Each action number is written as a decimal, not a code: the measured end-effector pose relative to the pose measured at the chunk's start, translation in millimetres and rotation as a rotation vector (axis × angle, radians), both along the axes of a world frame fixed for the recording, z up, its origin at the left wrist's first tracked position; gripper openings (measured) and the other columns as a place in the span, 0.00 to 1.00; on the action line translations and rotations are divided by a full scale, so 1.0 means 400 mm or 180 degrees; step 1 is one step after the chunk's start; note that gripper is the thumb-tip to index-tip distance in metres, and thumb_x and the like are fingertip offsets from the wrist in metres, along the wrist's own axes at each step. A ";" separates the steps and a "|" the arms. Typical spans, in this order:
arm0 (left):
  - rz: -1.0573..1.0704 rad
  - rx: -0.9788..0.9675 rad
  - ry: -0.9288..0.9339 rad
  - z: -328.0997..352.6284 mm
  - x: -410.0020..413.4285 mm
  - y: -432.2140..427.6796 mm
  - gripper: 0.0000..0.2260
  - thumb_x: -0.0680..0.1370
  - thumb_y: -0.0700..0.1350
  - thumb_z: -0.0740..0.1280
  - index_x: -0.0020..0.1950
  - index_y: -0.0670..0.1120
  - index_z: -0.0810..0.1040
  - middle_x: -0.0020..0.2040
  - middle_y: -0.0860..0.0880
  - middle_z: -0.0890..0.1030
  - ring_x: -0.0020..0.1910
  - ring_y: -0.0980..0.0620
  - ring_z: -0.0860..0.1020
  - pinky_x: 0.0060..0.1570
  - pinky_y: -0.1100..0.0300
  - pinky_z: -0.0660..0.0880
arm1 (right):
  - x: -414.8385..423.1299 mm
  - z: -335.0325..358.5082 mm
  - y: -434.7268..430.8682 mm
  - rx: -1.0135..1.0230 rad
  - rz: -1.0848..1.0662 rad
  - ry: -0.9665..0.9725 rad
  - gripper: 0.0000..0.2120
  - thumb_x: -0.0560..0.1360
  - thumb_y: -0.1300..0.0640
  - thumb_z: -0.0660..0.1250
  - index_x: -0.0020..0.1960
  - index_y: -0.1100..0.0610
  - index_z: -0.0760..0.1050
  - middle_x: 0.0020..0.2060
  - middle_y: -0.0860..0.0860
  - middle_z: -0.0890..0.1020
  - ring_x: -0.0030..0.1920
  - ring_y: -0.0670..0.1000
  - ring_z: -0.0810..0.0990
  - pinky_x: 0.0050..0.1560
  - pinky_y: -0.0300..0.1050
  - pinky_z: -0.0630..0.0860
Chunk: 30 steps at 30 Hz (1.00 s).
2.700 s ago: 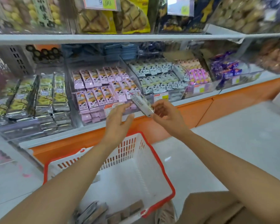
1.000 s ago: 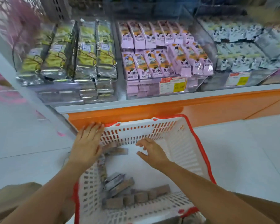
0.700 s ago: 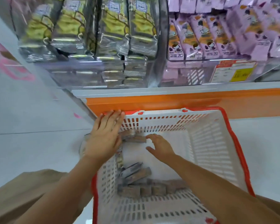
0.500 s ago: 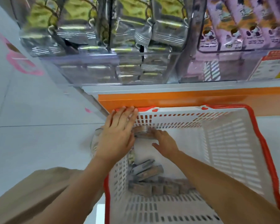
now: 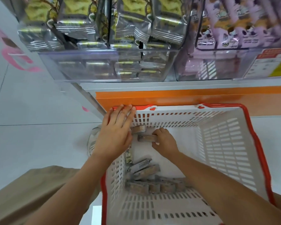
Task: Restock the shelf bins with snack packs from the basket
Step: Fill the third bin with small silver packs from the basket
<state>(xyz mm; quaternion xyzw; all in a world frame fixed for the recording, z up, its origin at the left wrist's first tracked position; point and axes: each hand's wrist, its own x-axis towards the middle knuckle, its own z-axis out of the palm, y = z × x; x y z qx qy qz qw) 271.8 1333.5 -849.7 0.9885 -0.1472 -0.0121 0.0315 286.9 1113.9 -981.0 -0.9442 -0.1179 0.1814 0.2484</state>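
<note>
Right-hand grip: the right hand (image 5: pixel 165 142) has its fingers curled over the 3 o'clock end of a brown snack pack (image 5: pixel 146 138), with the thumb on the pack's near side; I cannot tell whether the pack is lifted clear of the basket floor.
Held pack's place: inside the white basket (image 5: pixel 225 151), near its 11 o'clock corner.
Neighbouring pack: a second brown pack (image 5: pixel 139 129) lies just at 11 o'clock of the held one, against the far wall.
Left hand: the left hand (image 5: pixel 115 135) is flat, fingers straight and together, holding nothing, resting over the basket's 11 o'clock corner with its fingertips on the red rim.
Remaining stock: loose packs (image 5: pixel 143 170) lie at 6 o'clock of the held one; beyond them is a row of packs (image 5: pixel 154 187).
Shelf: at 12 o'clock of the basket, above an orange shelf base (image 5: pixel 185 95), stands a clear bin (image 5: pixel 81 67) of silver-and-yellow packs (image 5: pixel 133 21).
Next bin: purple packs (image 5: pixel 234 34) at 3 o'clock, with a price label (image 5: pixel 274 65).
</note>
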 end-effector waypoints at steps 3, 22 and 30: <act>0.0034 -0.0035 0.0060 0.003 -0.001 -0.004 0.28 0.79 0.51 0.55 0.78 0.42 0.62 0.76 0.43 0.67 0.76 0.41 0.63 0.74 0.40 0.59 | -0.003 0.056 -0.037 0.0386 -0.0124 0.0030 0.14 0.71 0.60 0.72 0.56 0.59 0.77 0.51 0.55 0.79 0.53 0.56 0.75 0.49 0.44 0.72; -0.0243 -0.2888 0.1183 0.228 -0.042 -0.367 0.08 0.81 0.51 0.65 0.57 0.50 0.78 0.48 0.52 0.80 0.49 0.55 0.77 0.51 0.55 0.73 | -0.080 0.618 -0.275 0.2626 -0.1028 -0.0636 0.20 0.72 0.57 0.75 0.59 0.47 0.70 0.47 0.53 0.83 0.45 0.52 0.80 0.45 0.38 0.74; -0.0022 -0.3713 0.1076 0.359 -0.028 -0.501 0.08 0.83 0.46 0.62 0.61 0.50 0.77 0.49 0.58 0.80 0.46 0.64 0.77 0.46 0.72 0.70 | -0.138 0.714 -0.406 0.2199 -0.0879 -0.0881 0.20 0.73 0.59 0.74 0.62 0.55 0.71 0.51 0.48 0.80 0.48 0.45 0.78 0.48 0.40 0.74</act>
